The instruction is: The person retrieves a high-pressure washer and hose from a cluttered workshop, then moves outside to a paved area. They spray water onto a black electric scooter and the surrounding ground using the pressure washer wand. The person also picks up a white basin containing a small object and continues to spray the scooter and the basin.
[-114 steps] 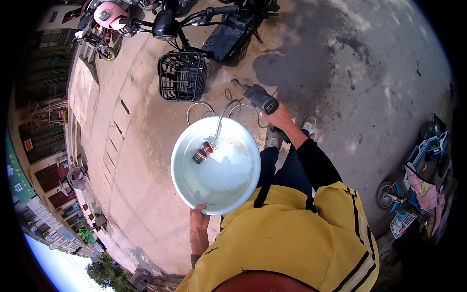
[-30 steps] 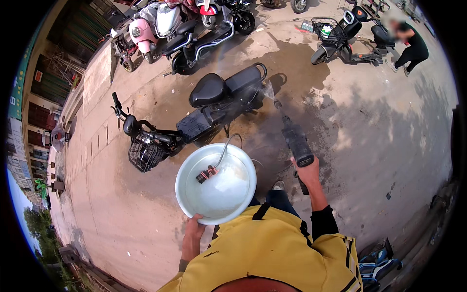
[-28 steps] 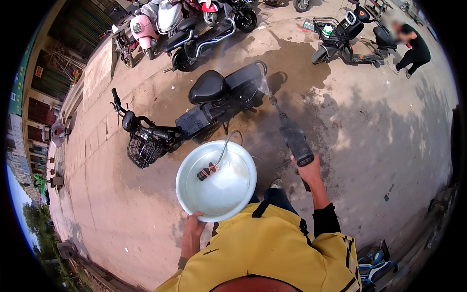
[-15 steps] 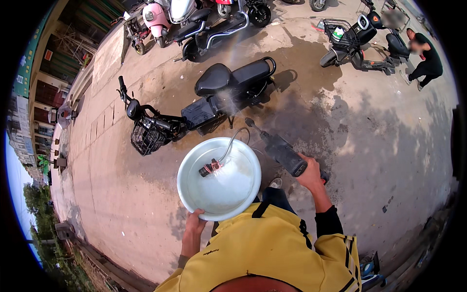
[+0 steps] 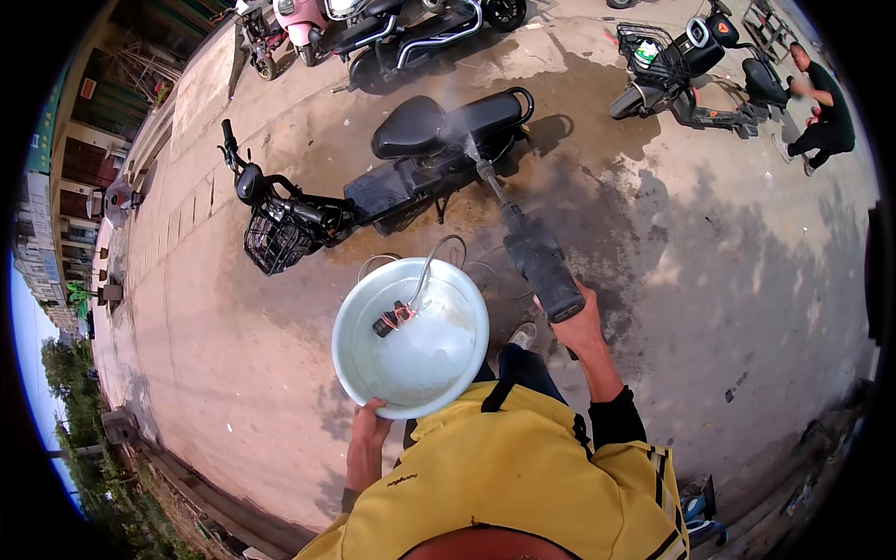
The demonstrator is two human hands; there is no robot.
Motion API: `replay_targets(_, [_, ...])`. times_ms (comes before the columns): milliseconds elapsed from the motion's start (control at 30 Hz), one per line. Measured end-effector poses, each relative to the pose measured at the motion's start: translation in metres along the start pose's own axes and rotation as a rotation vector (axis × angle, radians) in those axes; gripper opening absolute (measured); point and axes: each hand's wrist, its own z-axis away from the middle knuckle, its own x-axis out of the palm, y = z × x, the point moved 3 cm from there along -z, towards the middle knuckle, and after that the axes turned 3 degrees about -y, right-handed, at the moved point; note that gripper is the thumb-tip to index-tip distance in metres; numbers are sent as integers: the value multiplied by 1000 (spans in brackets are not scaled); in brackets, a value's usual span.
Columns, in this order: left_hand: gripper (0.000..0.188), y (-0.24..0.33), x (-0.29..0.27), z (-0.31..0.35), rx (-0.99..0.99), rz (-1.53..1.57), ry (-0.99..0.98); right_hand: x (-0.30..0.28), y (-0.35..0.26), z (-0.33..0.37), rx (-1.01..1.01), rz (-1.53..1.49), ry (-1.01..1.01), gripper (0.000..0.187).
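My left hand [image 5: 371, 425] grips the near rim of a pale basin [image 5: 347, 373], held up against my body. Water lies in the basin, and a dark filter fitting [image 5: 393, 319] with reddish wire sits in it on the end of a clear hose [image 5: 427, 271]. In my right hand [image 5: 581, 322] is a black cordless pressure washer gun [image 5: 541, 266], its fingers wrapped round the handle. The nozzle points forward at a black electric scooter [image 5: 411, 191], which stands crosswise ahead with its front basket to the left. Fine spray shows near the seat.
Wet concrete [image 5: 569, 121] spreads round the scooter. Parked scooters, one of them pink [image 5: 301, 23], line the far side. At the far right a person in black [image 5: 821, 107] stands by another scooter with a basket [image 5: 691, 70]. Buildings and plants are at the left.
The washer gun's nozzle has swung forward and up toward the scooter's rear seat. The basin has shifted slightly left and nearer. Both hands keep their hold.
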Motion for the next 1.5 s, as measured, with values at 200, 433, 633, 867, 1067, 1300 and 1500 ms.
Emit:
replay_targets(200, [58,-1,-22,-14,-21,5,13,-1,0,7,132,245,4,50])
replay_targets(433, [59,16,-55,-16,33,14,-31,14,43,28,286,346,90,44])
replay_targets(633, [68,29,-87,8,29,9,-22,77,73,57,404,169,273,46])
replay_targets(867, [68,44,-153,-1,28,2,-53,129,28,90,260,222,79,44])
replay_targets(1067, [58,37,-210,-6,53,77,25,168,6,102,114,158,-57,41])
replay_targets(1300, [48,21,-243,35,93,196,91,225,-28,116,-50,54,-138,42])
replay_targets(1500, [49,14,-262,55,115,235,154,260,-68,119,-191,128,-293,45])
